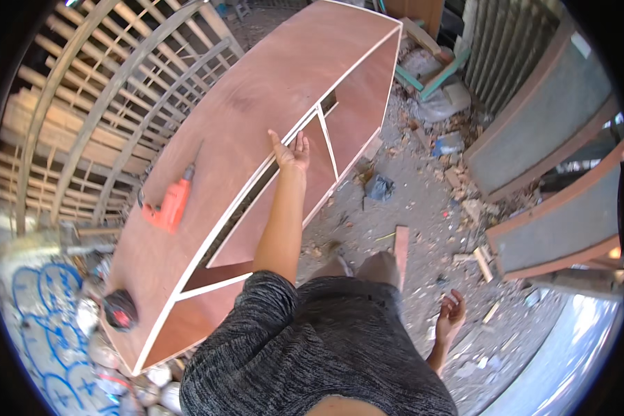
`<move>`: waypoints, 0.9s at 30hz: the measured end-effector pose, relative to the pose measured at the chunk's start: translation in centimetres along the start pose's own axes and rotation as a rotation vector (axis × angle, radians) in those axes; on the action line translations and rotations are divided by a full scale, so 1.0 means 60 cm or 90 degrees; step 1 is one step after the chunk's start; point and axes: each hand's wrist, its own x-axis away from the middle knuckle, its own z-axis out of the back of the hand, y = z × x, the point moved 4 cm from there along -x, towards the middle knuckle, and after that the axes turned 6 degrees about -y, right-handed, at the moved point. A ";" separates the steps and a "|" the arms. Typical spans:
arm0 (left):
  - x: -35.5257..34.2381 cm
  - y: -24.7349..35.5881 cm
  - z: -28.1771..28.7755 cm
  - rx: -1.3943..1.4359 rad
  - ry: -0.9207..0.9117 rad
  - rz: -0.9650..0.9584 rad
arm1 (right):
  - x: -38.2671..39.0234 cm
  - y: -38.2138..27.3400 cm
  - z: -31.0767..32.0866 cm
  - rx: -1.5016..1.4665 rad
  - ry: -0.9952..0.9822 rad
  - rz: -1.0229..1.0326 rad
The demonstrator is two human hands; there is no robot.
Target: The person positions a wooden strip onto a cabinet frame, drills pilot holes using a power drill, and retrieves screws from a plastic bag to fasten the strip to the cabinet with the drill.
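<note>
A large reddish-brown plywood cabinet [236, 104] with white-edged front frames lies on its side, running from the lower left to the top. At its near white edge, my left hand [292, 152] reaches up with the thumb over the panel and the fingers apart on the open-front side, touching the edge. An orange-red power drill [172, 204] with a long bit rests on the panel, left of that hand. Nearer the low end is a black round tool or reel with a red centre [120, 310]. My right hand [451, 315] hangs free on the right, fingers loosely bent, holding nothing.
Slatted wooden frames [90, 118] lean at the left. Framed grey panels [548, 118] stand at the right. Wood scraps [484, 265], a dark plastic bag [379, 187] and a plank [401, 253] lie on the littered dirt floor. Green-edged lumber [445, 73] sits behind the cabinet.
</note>
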 end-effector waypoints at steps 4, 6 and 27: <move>-0.023 -0.019 -0.016 -0.093 -0.012 0.103 | -0.073 -0.029 -0.053 -0.047 -0.020 0.048; -0.048 -0.031 -0.024 0.034 -0.038 0.124 | -0.131 -0.071 -0.086 -0.023 -0.046 0.106; -0.069 -0.045 -0.067 -0.016 0.028 -0.044 | -0.509 -0.092 -0.125 -0.023 -0.163 0.112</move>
